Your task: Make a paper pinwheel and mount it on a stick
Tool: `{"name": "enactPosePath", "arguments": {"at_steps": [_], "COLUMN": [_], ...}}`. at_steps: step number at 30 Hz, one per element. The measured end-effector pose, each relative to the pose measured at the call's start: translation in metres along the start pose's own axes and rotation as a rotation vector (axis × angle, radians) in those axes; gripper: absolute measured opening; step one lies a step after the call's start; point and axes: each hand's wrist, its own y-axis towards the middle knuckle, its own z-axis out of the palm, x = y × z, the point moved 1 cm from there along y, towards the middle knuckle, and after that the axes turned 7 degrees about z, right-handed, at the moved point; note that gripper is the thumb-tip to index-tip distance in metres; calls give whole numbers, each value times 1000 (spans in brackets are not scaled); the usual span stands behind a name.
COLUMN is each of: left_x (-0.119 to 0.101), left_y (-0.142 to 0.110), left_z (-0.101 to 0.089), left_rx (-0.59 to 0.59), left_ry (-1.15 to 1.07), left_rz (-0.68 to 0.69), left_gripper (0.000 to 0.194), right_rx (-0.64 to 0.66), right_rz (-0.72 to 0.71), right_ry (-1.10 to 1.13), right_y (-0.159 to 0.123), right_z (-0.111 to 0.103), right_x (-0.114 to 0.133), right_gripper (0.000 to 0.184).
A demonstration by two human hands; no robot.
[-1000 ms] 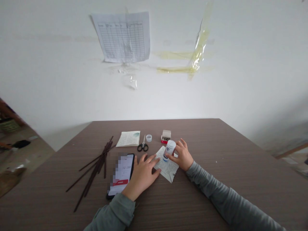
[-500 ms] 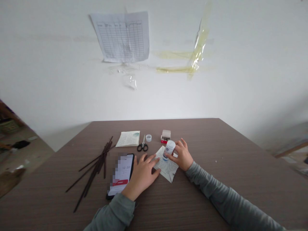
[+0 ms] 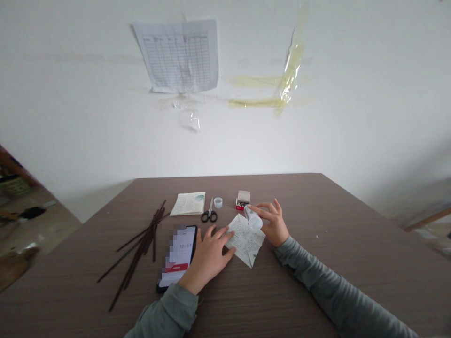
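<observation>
My left hand lies flat on the brown table, fingers spread, its fingertips pressing the left edge of a folded printed paper piece. My right hand grips a small white glue bottle, tilted over on its side just above the paper's far edge. A black phone with a lit screen lies right beside my left hand.
Farther back lie black-handled scissors, a small white cap, a little red-and-white box and a folded printed booklet. A bundle of thin dark sticks spreads on the left. A printed sheet hangs on the wall.
My right hand has shifted slightly right and back, tipping the glue bottle from near upright on the paper to lying sideways. My left hand has stayed put.
</observation>
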Motion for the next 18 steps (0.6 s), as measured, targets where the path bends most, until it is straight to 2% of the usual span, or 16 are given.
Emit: {"name": "enactPosePath", "arguments": {"at_steps": [4, 12, 18], "left_x": [1, 1, -2], "left_y": [-1, -1, -1], "left_z": [1, 0, -6], "left_rx": [3, 0, 29], "left_ry": [-3, -3, -11], "left_rz": [-1, 0, 2], "left_gripper": [57, 57, 58], "right_rx": [-1, 29, -19], "right_rz": [84, 191, 200], "right_ry": [41, 124, 215], "right_y": [2, 3, 8], "right_z": [-1, -3, -3], "right_x": [2, 1, -3], "right_gripper": [53, 40, 29]}}
